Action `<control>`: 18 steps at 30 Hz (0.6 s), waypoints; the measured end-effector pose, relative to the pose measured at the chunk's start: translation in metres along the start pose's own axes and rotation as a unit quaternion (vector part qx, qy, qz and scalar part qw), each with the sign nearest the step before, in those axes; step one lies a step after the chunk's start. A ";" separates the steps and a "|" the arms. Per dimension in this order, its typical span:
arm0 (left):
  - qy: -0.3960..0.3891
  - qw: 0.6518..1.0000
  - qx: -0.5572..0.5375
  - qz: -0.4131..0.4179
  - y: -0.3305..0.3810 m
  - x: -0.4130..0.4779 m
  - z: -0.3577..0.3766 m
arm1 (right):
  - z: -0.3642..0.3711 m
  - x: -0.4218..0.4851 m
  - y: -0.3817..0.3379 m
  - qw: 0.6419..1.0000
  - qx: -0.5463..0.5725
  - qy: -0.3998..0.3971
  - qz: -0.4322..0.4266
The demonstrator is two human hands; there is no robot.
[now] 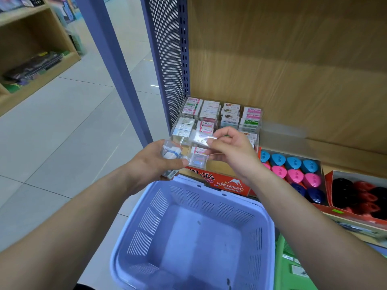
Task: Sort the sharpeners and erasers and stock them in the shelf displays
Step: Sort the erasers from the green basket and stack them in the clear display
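Left hand (154, 162): closed around a clear pack (171, 153) of erasers.
Right hand (231, 150): pinching a small clear wrapper (202, 138).
Eraser display (219, 118): just beyond both hands.
Sharpeners (293, 167): right of the right hand.
Basket (188, 233): below the hands.

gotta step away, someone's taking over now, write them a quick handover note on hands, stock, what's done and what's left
Left hand: holds a clear pack of white erasers.
Right hand: pinches a small clear wrapped eraser just in front of the clear eraser display.
Done: the display's compartments look mostly filled; blue, pink and navy sharpeners fill the box beside it, black and red ones the next box.
The purple basket looks nearly empty.
Left: place the right-hand eraser, then the left-hand pack.
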State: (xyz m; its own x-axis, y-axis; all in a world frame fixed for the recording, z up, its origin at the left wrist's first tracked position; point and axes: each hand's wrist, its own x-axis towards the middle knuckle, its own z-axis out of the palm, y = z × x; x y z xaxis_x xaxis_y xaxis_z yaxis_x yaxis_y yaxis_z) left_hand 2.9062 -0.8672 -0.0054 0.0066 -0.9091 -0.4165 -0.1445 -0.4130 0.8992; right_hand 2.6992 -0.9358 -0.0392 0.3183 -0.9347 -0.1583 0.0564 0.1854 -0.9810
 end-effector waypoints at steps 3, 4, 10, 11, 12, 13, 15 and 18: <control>0.041 0.992 0.119 0.022 -0.009 0.002 -0.007 | -0.020 0.018 0.013 0.995 -0.071 0.064 0.031; 0.050 0.985 0.165 0.032 -0.011 0.002 -0.009 | -0.025 0.025 0.020 0.991 -0.104 0.076 0.042; 0.059 0.976 0.207 0.045 -0.018 0.007 -0.018 | -0.015 0.061 0.054 0.955 -0.289 0.059 0.023; 0.061 0.976 0.203 0.045 -0.018 0.008 -0.018 | -0.009 0.064 0.059 0.948 -0.315 0.052 0.008; 0.062 0.977 0.200 0.046 -0.019 0.009 -0.018 | -0.004 0.067 0.063 0.937 -0.347 0.047 -0.008; 0.062 0.977 0.200 0.048 -0.018 0.010 -0.018 | 0.000 0.069 0.067 0.925 -0.377 0.042 -0.023; 0.058 0.976 0.204 0.050 -0.018 0.011 -0.016 | 0.003 0.072 0.076 0.904 -0.425 0.025 -0.041; 0.053 0.976 0.205 0.047 -0.017 0.012 -0.015 | 0.002 0.074 0.083 0.871 -0.488 -0.007 -0.054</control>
State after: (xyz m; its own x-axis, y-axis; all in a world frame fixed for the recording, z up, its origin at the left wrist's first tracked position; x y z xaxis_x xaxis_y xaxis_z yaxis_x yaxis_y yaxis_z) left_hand 2.9239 -0.8722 -0.0238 0.0734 -0.9511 -0.3000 -0.5326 -0.2917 0.7945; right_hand 2.7297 -0.9891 -0.1325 0.3732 -0.9255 -0.0643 -0.7430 -0.2566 -0.6182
